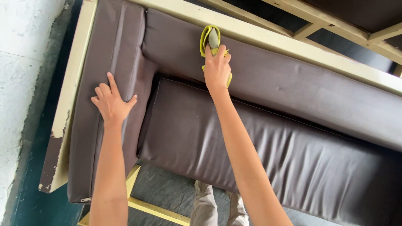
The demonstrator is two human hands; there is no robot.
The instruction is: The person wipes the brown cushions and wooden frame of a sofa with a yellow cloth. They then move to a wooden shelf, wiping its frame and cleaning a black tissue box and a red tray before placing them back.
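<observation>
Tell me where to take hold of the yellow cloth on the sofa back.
Grip the yellow cloth by its upper fold, which sticks out past the right hand against the back cushion. Probably come from above, by the cream frame rail; its lower part lies hidden under the palm.

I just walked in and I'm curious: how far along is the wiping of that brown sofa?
Hard to judge what is done: no wiped patch stands out on the back cushion. In hand: the right hand presses a yellow cloth at that cushion's top edge, near the left corner, while the left hand rests flat on the side cushion. The seat cushion shows no sign of wiping.
</observation>
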